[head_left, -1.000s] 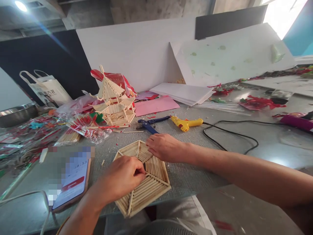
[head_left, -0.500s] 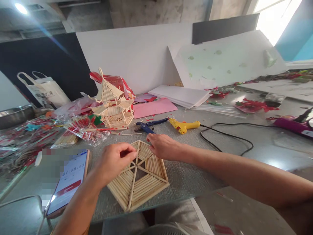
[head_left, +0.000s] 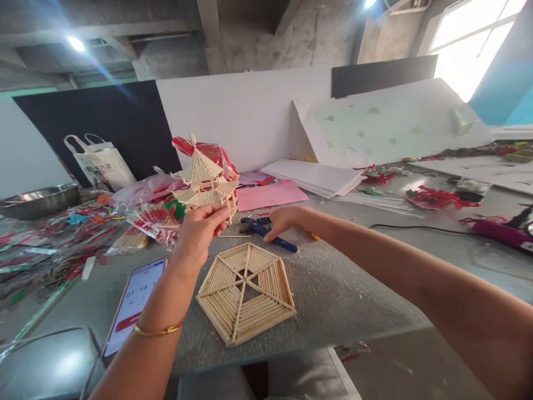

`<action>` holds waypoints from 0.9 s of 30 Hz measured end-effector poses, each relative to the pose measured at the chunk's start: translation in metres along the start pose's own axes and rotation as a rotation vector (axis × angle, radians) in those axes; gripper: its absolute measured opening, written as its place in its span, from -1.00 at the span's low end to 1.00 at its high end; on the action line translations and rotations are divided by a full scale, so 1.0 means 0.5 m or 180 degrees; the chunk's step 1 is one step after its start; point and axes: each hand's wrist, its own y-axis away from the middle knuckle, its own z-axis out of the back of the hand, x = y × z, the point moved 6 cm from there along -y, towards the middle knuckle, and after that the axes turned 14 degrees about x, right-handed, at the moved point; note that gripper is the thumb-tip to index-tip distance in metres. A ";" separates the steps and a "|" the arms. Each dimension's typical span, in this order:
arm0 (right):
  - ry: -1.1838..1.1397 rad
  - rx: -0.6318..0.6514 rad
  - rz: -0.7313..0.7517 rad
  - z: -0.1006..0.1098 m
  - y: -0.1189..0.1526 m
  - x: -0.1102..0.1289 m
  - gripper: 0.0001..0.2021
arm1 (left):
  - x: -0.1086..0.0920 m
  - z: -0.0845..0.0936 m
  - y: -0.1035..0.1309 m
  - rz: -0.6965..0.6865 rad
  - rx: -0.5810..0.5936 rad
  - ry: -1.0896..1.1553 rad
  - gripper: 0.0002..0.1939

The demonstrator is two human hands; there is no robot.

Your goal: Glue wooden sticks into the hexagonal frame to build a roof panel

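A hexagonal panel of thin wooden sticks (head_left: pixel 266 316) lies flat near the table's front edge, with six spokes and small gaps round its centre. My left hand (head_left: pixel 200 230) is raised beyond its upper left side, thumb and fingers pinched together; what they hold, if anything, is too small to make out. My right hand (head_left: pixel 287 219) is at the blue cutter (head_left: pixel 278 240), covering part of it; its fingertips are mostly hidden, so its grip is unclear. Behind my left hand stands a small tiered pavilion of sticks (head_left: pixel 204 172).
A phone showing a timer (head_left: pixel 139 300) lies left of the panel. Bagged sticks (head_left: pixel 154 222), pink paper (head_left: pixel 270 194) and white boards (head_left: pixel 312 175) lie farther back. A black cord (head_left: pixel 408 226) runs right. A metal bowl (head_left: pixel 45 200) sits far left.
Both hands have left the hexagonal panel and moved farther back. My right hand is now at the blue cutter, which has turned, and hides most of the yellow glue gun. The view has tilted up.
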 end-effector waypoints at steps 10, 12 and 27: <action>0.0283 -0.0528 -0.0327 0.040 0.019 0.053 -0.62 | 0.074 0.027 -0.025 -0.0119 -0.0487 -0.0650 -0.68; 0.0269 -0.0677 -0.0397 0.043 0.049 0.061 -0.70 | 0.076 0.038 -0.018 -0.0183 -0.0606 -0.0953 -0.72; -0.0790 -0.1837 -0.0180 -0.064 0.164 0.063 -0.57 | 0.047 -0.006 0.010 -0.0803 -0.0724 -0.2282 -0.85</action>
